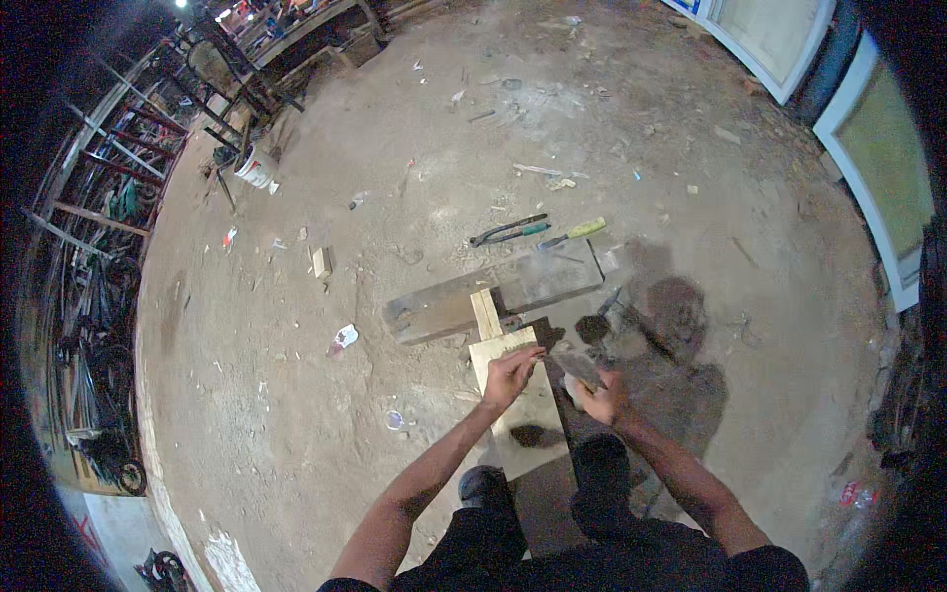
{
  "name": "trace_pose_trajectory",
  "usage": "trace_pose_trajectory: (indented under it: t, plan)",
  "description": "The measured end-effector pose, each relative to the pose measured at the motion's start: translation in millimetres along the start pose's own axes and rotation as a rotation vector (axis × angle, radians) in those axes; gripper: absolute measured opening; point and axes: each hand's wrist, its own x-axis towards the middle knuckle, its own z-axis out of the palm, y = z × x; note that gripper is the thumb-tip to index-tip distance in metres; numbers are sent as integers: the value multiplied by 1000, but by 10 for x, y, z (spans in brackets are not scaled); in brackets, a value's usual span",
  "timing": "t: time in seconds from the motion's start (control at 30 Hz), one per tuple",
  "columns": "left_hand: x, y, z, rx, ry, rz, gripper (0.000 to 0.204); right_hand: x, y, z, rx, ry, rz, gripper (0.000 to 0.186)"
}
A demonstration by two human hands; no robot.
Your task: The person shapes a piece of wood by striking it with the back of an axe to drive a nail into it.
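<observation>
My right hand (602, 400) is wrapped round a flat, grey, blade-like piece (576, 364), whose exact kind I cannot make out. Left of it, the fingers of my left hand (510, 379) are pinched together over a pale wooden board (506, 344); whatever is between the fingertips is too small to name. The board lies lengthwise between my feet, with a dark shadow on its near part. Beyond its far end, a narrow pale wooden strip (485, 314) rests against a weathered grey-brown plank (431, 308).
Past the plank lie a long-handled cutter (510, 231) with a green grip and a tool with a yellow-green handle (584, 229). A small wood block (321, 262) sits on the dirt floor to the left. White-framed panels (881, 163) lean at right; a white bucket (254, 168) stands far left.
</observation>
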Motion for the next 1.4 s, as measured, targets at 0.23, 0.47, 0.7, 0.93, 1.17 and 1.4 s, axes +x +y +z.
trace_pose_trajectory:
  t: [0.23,0.47,0.7,0.93,1.17,1.4]
  plan:
    - [-36,-37,48,107,79,107,21,79,868,-495,-789,-81,-220,36]
    - [-15,-159,4,172,-10,148,18,3,808,-633,-999,-426,0,30]
    - [-10,-166,48,211,-73,142,18,-48,1218,-454,-973,-490,-19,32]
    - [-39,-146,25,152,-25,167,19,250,1151,-508,-1052,-596,13,35]
    - [48,214,-90,34,161,-127,14,162,1004,-595,-1044,-510,-106,35]
    - [-27,-56,-20,312,-12,381,24,115,1067,-484,-1139,-571,7,33]
